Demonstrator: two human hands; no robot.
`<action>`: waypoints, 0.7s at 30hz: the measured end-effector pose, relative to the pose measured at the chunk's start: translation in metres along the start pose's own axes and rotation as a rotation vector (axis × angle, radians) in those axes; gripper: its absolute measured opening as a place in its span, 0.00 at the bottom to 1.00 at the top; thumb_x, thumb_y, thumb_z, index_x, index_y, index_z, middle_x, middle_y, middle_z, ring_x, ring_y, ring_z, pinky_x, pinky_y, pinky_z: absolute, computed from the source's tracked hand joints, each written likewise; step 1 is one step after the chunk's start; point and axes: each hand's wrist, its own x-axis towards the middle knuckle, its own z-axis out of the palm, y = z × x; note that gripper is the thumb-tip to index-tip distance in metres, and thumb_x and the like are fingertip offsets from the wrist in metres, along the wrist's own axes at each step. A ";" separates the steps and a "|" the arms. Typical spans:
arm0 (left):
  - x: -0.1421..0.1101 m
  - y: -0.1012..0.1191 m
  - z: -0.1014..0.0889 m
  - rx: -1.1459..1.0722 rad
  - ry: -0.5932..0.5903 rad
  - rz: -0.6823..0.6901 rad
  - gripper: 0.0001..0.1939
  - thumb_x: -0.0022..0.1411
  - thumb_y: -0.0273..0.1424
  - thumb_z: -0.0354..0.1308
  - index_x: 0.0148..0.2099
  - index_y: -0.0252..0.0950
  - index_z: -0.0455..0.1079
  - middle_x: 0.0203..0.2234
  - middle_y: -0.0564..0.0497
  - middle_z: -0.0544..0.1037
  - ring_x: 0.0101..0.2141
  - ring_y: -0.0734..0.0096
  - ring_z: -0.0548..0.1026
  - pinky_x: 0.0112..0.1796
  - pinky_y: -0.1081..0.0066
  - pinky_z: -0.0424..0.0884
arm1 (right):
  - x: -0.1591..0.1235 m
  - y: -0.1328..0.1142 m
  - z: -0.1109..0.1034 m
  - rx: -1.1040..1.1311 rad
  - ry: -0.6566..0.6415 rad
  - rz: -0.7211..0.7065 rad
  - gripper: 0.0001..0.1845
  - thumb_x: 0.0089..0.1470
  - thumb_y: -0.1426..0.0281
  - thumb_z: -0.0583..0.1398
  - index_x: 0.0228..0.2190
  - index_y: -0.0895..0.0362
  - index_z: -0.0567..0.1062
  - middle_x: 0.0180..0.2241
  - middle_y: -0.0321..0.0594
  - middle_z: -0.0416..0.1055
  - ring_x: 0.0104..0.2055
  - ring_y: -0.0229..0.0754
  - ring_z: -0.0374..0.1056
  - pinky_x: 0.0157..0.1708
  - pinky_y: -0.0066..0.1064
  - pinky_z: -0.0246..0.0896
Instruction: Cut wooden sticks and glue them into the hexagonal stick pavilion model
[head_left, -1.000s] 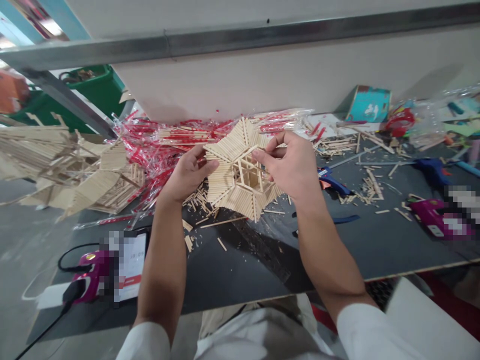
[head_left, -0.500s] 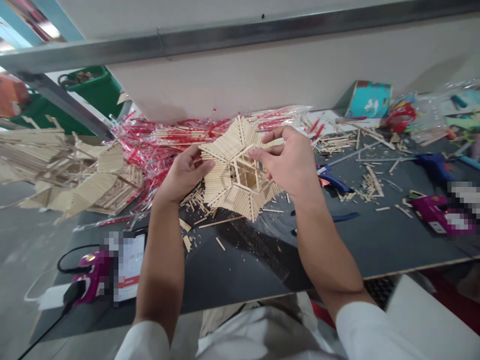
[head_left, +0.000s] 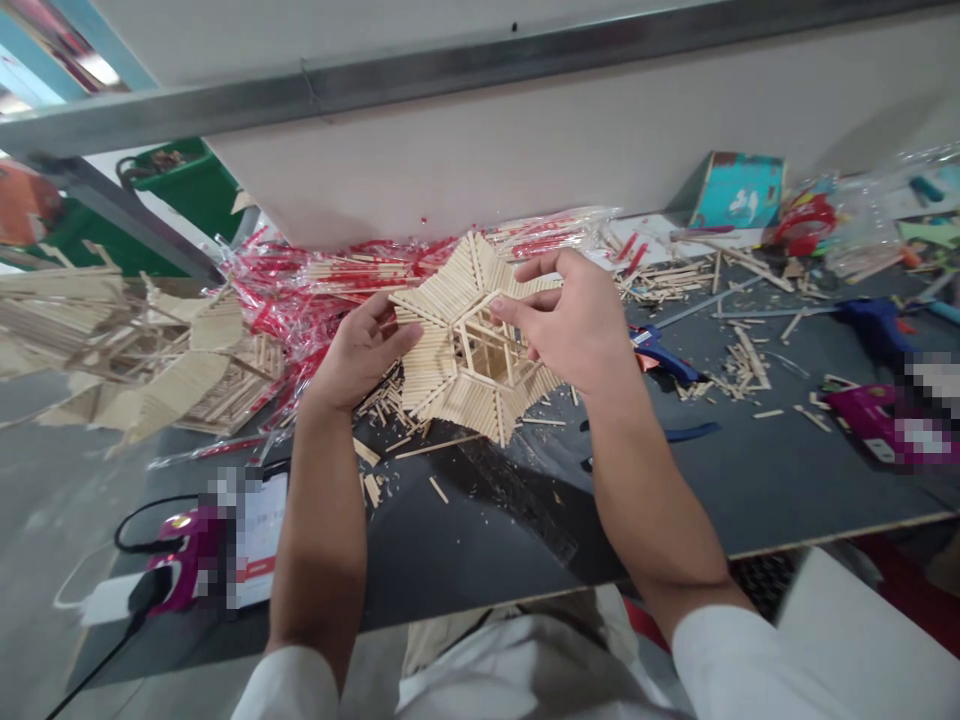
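Observation:
A star-shaped model of thin wooden sticks (head_left: pixel 431 365), with a six-sided opening in its middle, is tilted towards me above the dark table. My left hand (head_left: pixel 364 352) grips its left point, thumb on the front face and fingers behind. At the upper right of the opening, my right hand (head_left: pixel 574 325) is closed in a pinch on the model's rim, its thumb lying over the opening's edge. Whether a separate small stick sits between those fingertips is hidden. Through the opening, inner sticks and a pale panel show.
A larger stick model (head_left: pixel 172 360) stands at the left. Behind lie red-marked plastic wrappers with sticks (head_left: pixel 360 270). A blue glue gun (head_left: pixel 664 357) rests right of my hand, another glue gun (head_left: pixel 874 325) farther right. Purple power strips (head_left: pixel 187 550) and a phone (head_left: pixel 259 540) occupy the front left.
Both hands keep their hold on the star-shaped model, which shifts slightly left in view. My right thumb stays at the opening's upper edge. The camera view has turned slightly.

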 end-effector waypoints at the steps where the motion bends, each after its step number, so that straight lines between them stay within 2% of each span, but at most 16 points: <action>1: 0.000 0.000 0.000 -0.002 0.002 0.005 0.19 0.64 0.40 0.69 0.54 0.39 0.75 0.49 0.45 0.83 0.55 0.53 0.80 0.55 0.58 0.80 | 0.000 0.000 0.000 0.002 0.000 0.002 0.18 0.54 0.68 0.71 0.42 0.53 0.69 0.28 0.38 0.79 0.22 0.37 0.69 0.16 0.28 0.58; 7: -0.001 -0.001 -0.001 0.024 -0.014 0.008 0.20 0.65 0.38 0.69 0.56 0.39 0.74 0.54 0.44 0.82 0.56 0.53 0.80 0.56 0.57 0.80 | 0.002 0.004 0.001 0.001 0.000 -0.029 0.21 0.54 0.68 0.71 0.46 0.53 0.71 0.30 0.38 0.79 0.24 0.38 0.70 0.18 0.30 0.61; 13: -0.005 -0.002 -0.004 -0.030 -0.034 -0.035 0.25 0.60 0.36 0.72 0.58 0.39 0.73 0.57 0.44 0.81 0.55 0.55 0.81 0.57 0.55 0.80 | 0.002 0.007 0.002 -0.011 -0.011 -0.058 0.23 0.55 0.67 0.72 0.50 0.53 0.71 0.28 0.36 0.78 0.23 0.39 0.71 0.24 0.34 0.66; 21: -0.004 0.000 -0.004 -0.042 -0.039 -0.042 0.25 0.60 0.35 0.72 0.58 0.40 0.73 0.58 0.44 0.80 0.57 0.54 0.80 0.57 0.56 0.79 | 0.003 0.008 0.000 -0.065 0.001 -0.125 0.19 0.56 0.67 0.71 0.47 0.54 0.73 0.35 0.42 0.80 0.37 0.47 0.77 0.34 0.37 0.71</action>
